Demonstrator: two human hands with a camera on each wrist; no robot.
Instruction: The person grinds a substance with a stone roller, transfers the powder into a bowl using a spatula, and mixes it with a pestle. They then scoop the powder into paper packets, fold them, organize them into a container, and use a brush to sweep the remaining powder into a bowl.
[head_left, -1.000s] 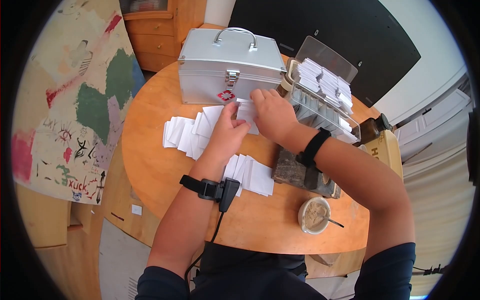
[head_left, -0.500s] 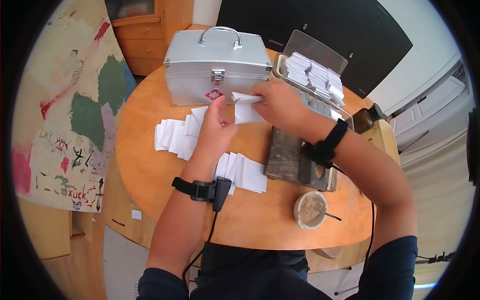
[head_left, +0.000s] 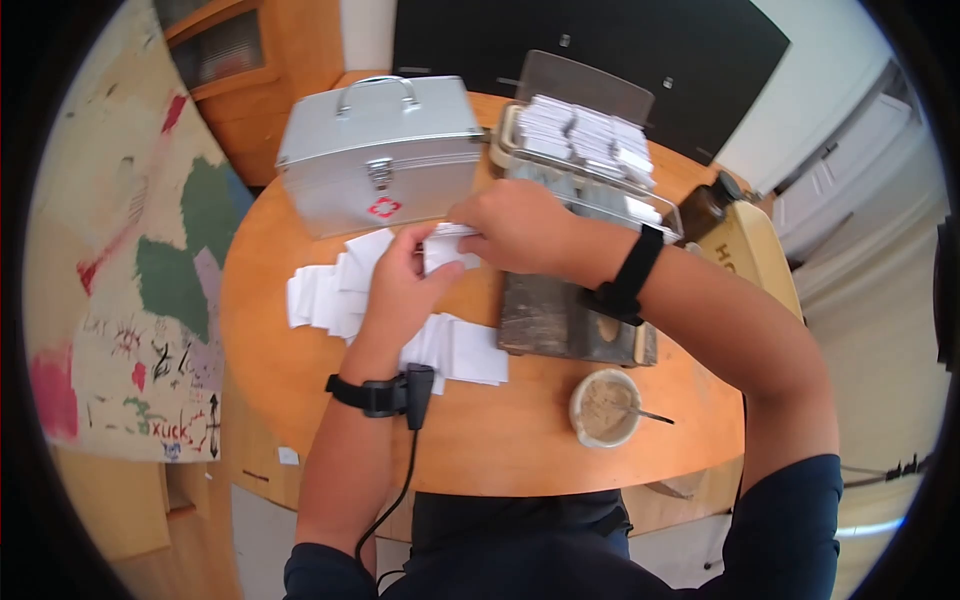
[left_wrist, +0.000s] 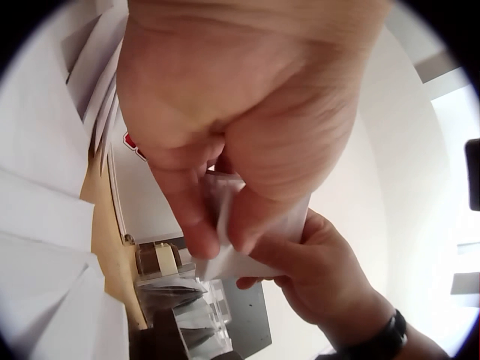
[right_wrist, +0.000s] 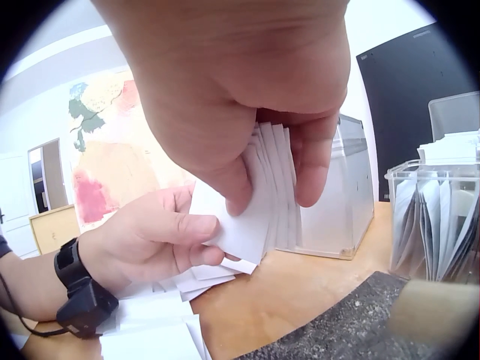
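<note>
Head view: faces forward and down over the table. Left wrist view: close, looks along the left hand toward the right hand. Right wrist view: close, looks along that hand toward the left one. Both wrist views share the held papers.

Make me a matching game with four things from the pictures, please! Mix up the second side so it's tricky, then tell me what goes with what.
Things:
1. Case
2. Bowl
3. Jar
4. Paper bundle

Clues:
A. Dark, with a black lid
B. Held by the left hand and right hand
C. Silver, with a red mark on the front
D. White, with a tan mix inside and a dark handle sticking out

Right pairs: 1-C, 2-D, 3-A, 4-B.
</note>
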